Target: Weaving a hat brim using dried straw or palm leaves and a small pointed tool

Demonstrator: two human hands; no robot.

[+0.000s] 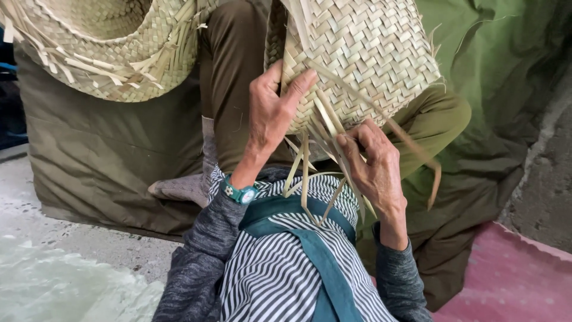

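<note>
Mid-weave at the rim: left hand (pixel 271 113) clamps the woven basket (pixel 357 59) on the lap, thumb and fingers closed on its edge, right hand (pixel 375 164) pinches loose strips (pixel 310 173) (ends dangling), likely next tucking one under neighbouring strands.

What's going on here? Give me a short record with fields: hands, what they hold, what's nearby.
Left hand: left hand pressed on the woven basket, thumb behind the rim
Right hand: right hand pinching loose straw strips at the basket's unfinished edge
Wrist: green watch on the left wrist
Nearby: second woven piece upper left, edge frayed
Underneath: olive cloth, pink mat
</note>
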